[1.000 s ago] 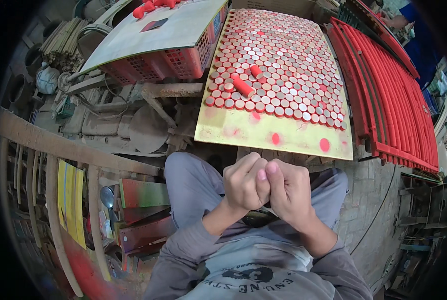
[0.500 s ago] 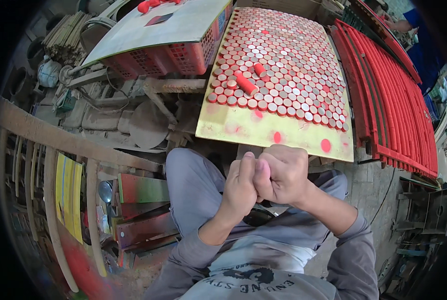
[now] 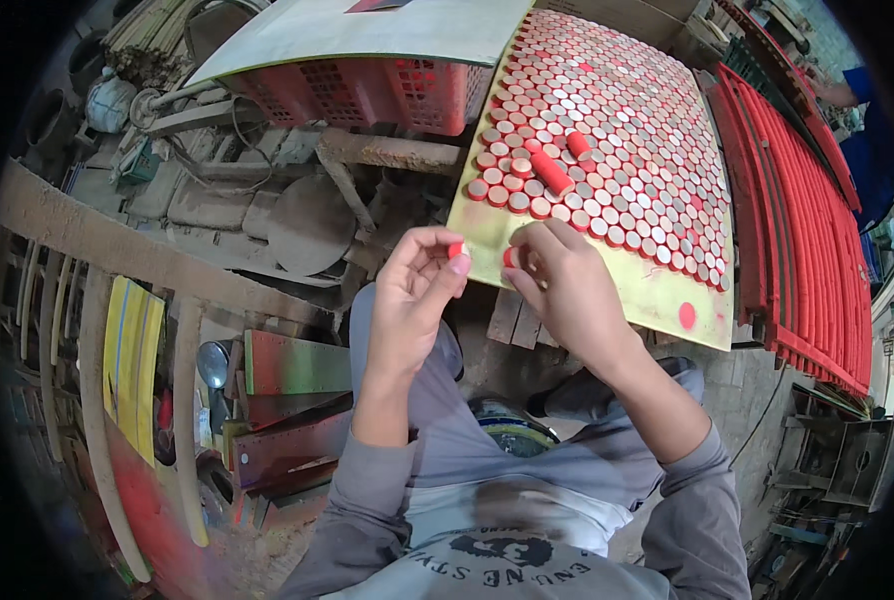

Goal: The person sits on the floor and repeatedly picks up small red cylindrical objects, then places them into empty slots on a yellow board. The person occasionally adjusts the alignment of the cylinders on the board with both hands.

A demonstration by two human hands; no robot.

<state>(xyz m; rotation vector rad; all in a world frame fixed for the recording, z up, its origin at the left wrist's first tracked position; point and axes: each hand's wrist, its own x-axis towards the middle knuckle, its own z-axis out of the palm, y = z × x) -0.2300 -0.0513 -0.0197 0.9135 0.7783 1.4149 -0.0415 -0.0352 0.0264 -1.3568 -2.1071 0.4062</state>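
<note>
My left hand (image 3: 414, 295) pinches a small red piece (image 3: 455, 249) between thumb and fingertips, at the near left edge of the yellow board (image 3: 485, 232). Beside it, my right hand (image 3: 574, 290) has its fingers curled around another small red piece (image 3: 508, 258), mostly hidden by the fingers. The two hands are apart. Rows of round discs (image 3: 627, 190) with red sides and pale tops cover most of the board. Lying on top of them are a long red cylinder (image 3: 551, 174) and a shorter red cylinder (image 3: 579, 147).
A red plastic crate (image 3: 367, 95) under a pale panel (image 3: 367, 40) stands at the far left. Red slatted frames (image 3: 797, 230) lean on the right, with another person's hand (image 3: 835, 93) behind them. A wooden rail (image 3: 157, 270) runs along my left.
My hands, pressed together before, have separated, and each now holds a small red piece. The board and its surroundings sit further right in the view.
</note>
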